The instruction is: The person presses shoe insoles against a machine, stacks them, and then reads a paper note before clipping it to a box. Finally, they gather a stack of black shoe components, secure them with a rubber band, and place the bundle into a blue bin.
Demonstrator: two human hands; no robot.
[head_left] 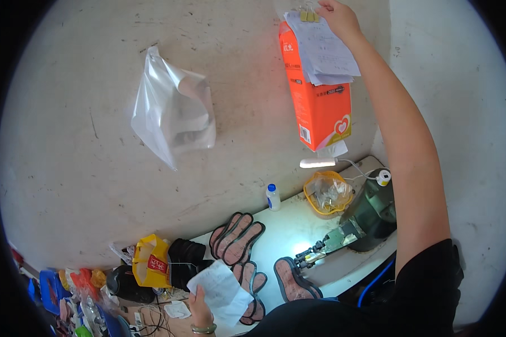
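We are reaching our right hand (337, 17) up to the clip (307, 14) holding the papers (323, 53) on the wall, over the orange carton (320, 106); its grip is closing on the clip's top. Our left hand (199, 312) is pinching a paper slip (222, 292) low over the worktop (298, 224). We judge it best to be squeezing the clip fully and keeping the stack square.

The right hand (337, 17) reaches up to a binder clip (308, 13) holding a sheaf of papers (323, 53) against the wall, over an orange carton (319, 109). The left hand (199, 312) holds a white slip (222, 292) low over the tabletop (289, 224), near dark-edged insoles (236, 238). One insole (292, 281) lies under the lit sewing machine (360, 222). A clear bag (171, 112) hangs on the wall.
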